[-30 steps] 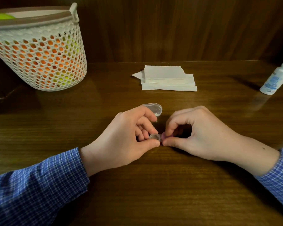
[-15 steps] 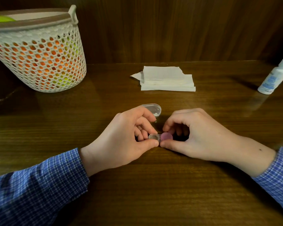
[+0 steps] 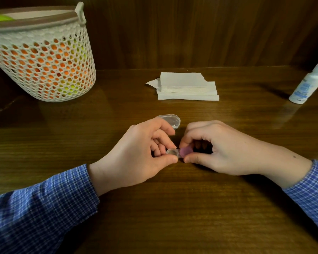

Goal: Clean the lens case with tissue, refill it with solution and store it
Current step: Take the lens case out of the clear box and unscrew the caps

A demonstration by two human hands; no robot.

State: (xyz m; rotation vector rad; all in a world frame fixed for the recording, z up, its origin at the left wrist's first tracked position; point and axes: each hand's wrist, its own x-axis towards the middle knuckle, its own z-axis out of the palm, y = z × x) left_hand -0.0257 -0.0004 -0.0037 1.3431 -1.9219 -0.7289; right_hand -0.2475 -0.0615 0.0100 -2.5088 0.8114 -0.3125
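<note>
A small clear lens case [image 3: 173, 153] lies on the wooden table between my hands. My left hand [image 3: 141, 154] pinches its left well between thumb and fingers. My right hand [image 3: 218, 147] grips the pink cap [image 3: 185, 151] on the right well with thumb and forefinger. A clear oval plastic box [image 3: 170, 120] sits just behind my left hand, partly hidden by my fingers. A stack of white tissues [image 3: 186, 87] lies farther back at the centre. The white solution bottle [image 3: 307, 85] stands at the far right.
A white mesh basket [image 3: 42, 57] with orange and green contents stands at the back left. A dark wooden wall panel runs behind the table [image 3: 173, 208]. My blue checked sleeves rest on the table's near part.
My right fingers have shifted on the pink cap, which now shows more between them. My left hand has held still on the case.
</note>
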